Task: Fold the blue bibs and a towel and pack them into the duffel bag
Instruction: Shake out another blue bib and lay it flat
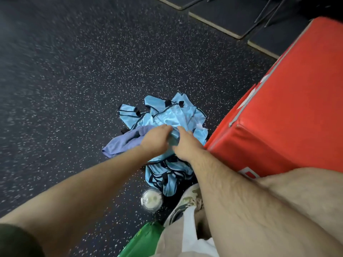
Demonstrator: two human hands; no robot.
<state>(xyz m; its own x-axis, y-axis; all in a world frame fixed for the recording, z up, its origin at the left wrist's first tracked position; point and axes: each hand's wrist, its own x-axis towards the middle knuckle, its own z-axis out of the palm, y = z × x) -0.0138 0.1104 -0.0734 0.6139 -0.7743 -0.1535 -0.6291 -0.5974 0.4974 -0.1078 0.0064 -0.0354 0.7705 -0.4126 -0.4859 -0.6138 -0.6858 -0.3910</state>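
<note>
Head view, the only one supplied. Both hands are down at a heap of blue bibs lying on the floor, just beside a red padded box. The left hand and right hand sit close together, each with its grip apparently clenched on a bunched fold of one light-blue bib between them; the fingertips are turned away from the camera, so the pinch itself is judged, not plainly seen. A lavender towel lies crumpled on the left of the heap, partly beneath the left wrist. No duffel bag can be identified in this frame. Judgement: the step in hand is separating a single bib from the tangle. To do it well, lift straight up, shake the dark-edged straps free of neighbouring bibs, then move the hands apart to opposite corners before folding; thin slippery fabric will likely slide unless held at the hem. Surface: dark rubber flooring with pale speckles, with raised dark platforms edged in pale trim at the far side. A lidded plastic cup stands near the heap and the person's shoe, liable to be knocked. A green bag shows at the bottom edge.
</note>
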